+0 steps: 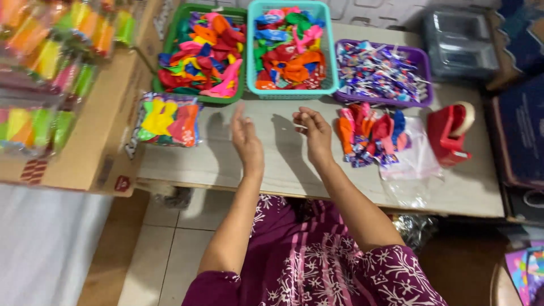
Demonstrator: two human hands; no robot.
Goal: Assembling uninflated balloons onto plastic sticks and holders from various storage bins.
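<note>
The left hand (247, 139) hovers released, fingers straight, above the pale worn tabletop (272, 164). The right hand (314, 131) pinches something thin and white (too small to tell). Just right of it lies a loose pile of limp orange, pink and blue rubber balloons (371, 131) mixed with wrapped sweets, partly on a clear plastic bag (416, 161). Behind stand a green plastic basket (170, 42) and a teal plastic basket (331, 51) of balloons. Below, beige floor tiles (164, 249).
</note>
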